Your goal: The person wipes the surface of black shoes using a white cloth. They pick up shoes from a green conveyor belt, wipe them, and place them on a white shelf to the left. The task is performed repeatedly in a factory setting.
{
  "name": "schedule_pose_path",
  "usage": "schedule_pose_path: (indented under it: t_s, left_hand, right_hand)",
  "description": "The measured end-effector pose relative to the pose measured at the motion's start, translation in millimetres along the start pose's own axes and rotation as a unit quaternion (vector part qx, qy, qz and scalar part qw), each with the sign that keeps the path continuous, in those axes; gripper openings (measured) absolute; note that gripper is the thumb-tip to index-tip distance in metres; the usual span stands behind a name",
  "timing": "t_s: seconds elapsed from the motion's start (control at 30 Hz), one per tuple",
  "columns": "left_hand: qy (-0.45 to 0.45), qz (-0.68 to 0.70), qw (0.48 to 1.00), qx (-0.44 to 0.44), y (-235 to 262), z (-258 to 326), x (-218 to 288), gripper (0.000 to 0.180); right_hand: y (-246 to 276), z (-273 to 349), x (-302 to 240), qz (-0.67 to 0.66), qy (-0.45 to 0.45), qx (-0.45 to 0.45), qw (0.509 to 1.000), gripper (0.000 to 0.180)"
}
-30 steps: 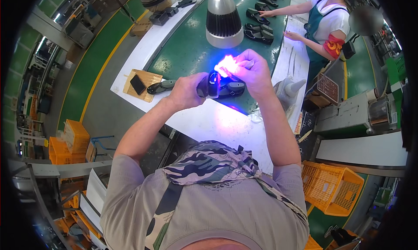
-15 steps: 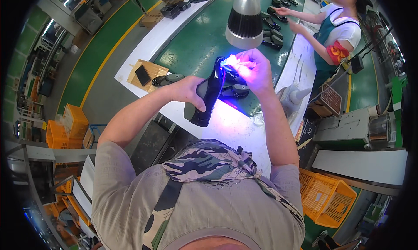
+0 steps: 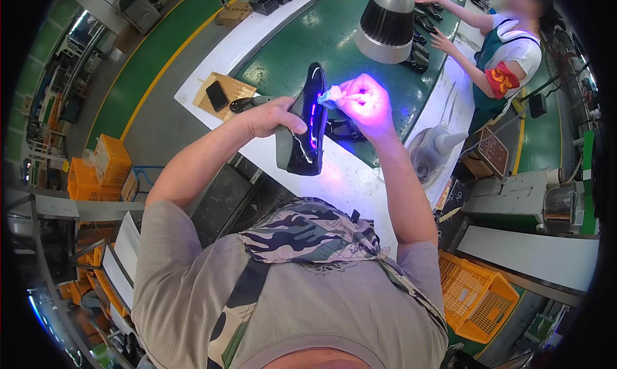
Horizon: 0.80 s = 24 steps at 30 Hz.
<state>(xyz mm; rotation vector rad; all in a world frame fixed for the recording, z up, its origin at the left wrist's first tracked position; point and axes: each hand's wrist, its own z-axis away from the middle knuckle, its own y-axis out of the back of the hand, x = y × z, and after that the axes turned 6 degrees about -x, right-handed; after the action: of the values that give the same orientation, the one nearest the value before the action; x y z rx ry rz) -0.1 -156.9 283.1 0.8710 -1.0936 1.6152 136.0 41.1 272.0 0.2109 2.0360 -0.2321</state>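
Observation:
My left hand (image 3: 275,117) is wrapped round a glossy black shoe (image 3: 313,122) with a grey inside, held up on end above the table edge. Its thumb lies over the shoe's opening. My right hand (image 3: 367,105) pinches a small crumpled cloth (image 3: 330,97), whitish with a blue tint, at the side of the shoe near its upper end. Violet light falls on that hand and reflects in a streak along the shoe. Above it hangs a silver and black lamp (image 3: 387,25). Below the right hand, another black shoe (image 3: 344,130) lies partly hidden on the green surface.
A wooden board (image 3: 204,107) with a phone (image 3: 217,95) lies at left, beside another shoe (image 3: 243,104). At right stands a whitish bottle (image 3: 448,140). A co-worker (image 3: 508,54) reaches toward a row of black shoes. Orange crates (image 3: 479,295) stand on the floor.
The shoe has turned to show more of its glossy outside. My right hand has shifted slightly with the cloth, which is lower along the shoe. The co-worker's hands have spread apart.

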Motion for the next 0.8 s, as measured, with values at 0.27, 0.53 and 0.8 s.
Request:
schedule_pose_path:
  t_s: [0.27, 0.53, 0.8]
  left_hand:
    - [-0.025, 0.104, 0.992, 0.061, 8, -4, -11, 0.059]
    - [-0.005, 0.193, 0.978, 0.084, 12, -11, -31, 0.043]
    - [0.014, 0.317, 0.945, 0.077, -1, -15, -50, 0.041]
  right_hand:
    - [-7, 13, 4, -0.080, -0.081, -0.033, 0.993, 0.019]
    - [-4, 27, 0, -0.068, -0.090, -0.036, 0.993, 0.018]
    - [1, 39, -7, -0.052, -0.035, -0.067, 0.996, 0.019]
